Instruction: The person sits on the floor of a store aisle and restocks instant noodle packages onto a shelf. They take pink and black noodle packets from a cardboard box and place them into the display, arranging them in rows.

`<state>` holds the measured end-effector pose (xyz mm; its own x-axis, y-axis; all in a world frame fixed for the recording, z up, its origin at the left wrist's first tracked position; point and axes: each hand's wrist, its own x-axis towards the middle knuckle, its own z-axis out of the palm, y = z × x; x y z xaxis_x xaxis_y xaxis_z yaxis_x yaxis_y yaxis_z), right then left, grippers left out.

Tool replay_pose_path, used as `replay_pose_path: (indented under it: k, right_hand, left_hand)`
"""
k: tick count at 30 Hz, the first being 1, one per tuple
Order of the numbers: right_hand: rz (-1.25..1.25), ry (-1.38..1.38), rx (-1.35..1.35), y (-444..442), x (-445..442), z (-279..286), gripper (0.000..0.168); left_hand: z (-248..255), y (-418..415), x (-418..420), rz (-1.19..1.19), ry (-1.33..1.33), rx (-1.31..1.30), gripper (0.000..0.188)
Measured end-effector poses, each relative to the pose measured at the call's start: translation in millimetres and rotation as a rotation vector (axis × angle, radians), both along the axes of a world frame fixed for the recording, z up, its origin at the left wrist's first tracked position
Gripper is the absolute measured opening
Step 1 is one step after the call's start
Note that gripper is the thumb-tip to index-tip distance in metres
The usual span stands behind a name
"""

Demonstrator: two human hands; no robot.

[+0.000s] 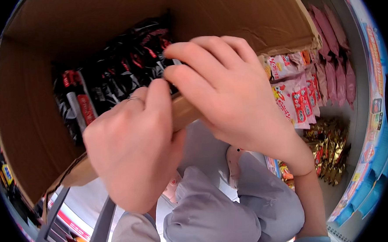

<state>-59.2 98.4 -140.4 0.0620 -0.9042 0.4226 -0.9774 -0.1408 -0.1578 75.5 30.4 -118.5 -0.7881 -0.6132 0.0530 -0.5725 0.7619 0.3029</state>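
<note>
An open cardboard box (pixel 234 17) fills the upper view, holding many black plastic snack packets (pixel 122 72) with red and white print. My left hand (pixel 133 147), with a thin ring on one finger, is closed over the box's near edge, thumb below it. My right hand (pixel 225 89) lies just right of it, fingers bent over the same edge, their tips by the black packets. Whether the right fingertips also touch a packet is hard to tell.
At right, a store shelf (pixel 352 119) carries pink snack bags (pixel 298 99), mauve packets (pixel 331 35) and gold-wrapped packets (pixel 330 146). A grey frame (pixel 100 224) stands at lower left. My bent knees in grey trousers (pixel 212 215) are below the box.
</note>
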Motion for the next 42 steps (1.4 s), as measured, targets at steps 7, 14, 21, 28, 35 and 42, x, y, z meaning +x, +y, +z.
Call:
replay_pose_path:
  k: [7, 14, 21, 28, 35, 42]
  right_hand:
    - [0.027, -0.011, -0.009, 0.4, -3.1, -4.2, 0.017]
    - [-0.045, -0.001, 0.036, -11.8, 2.1, 3.6, 0.021]
    - [0.020, -0.161, 0.268, -9.5, -0.7, 6.3, 0.010]
    - [-0.048, -0.035, 0.331, -12.4, 1.5, 6.5, 0.016]
    - [-0.022, 0.012, 0.531, -9.7, 11.8, 15.3, 0.028]
    - [0.037, 0.064, 0.482, 31.8, 33.8, 17.3, 0.023]
  left_hand:
    - [0.9, -7.9, 7.3, -0.102, 0.063, 0.053, 0.054]
    - [-10.7, -4.1, 2.9, -0.003, 0.131, -0.080, 0.052]
    - [-21.2, 14.5, -8.1, 0.167, 0.302, -0.044, 0.036]
    - [-19.3, 19.5, -16.4, 0.258, 0.066, -0.207, 0.029]
    - [-9.4, 47.6, -8.9, 0.223, 0.045, -0.269, 0.030]
    - [-12.3, 82.9, 12.5, 0.200, 0.013, -0.354, 0.026]
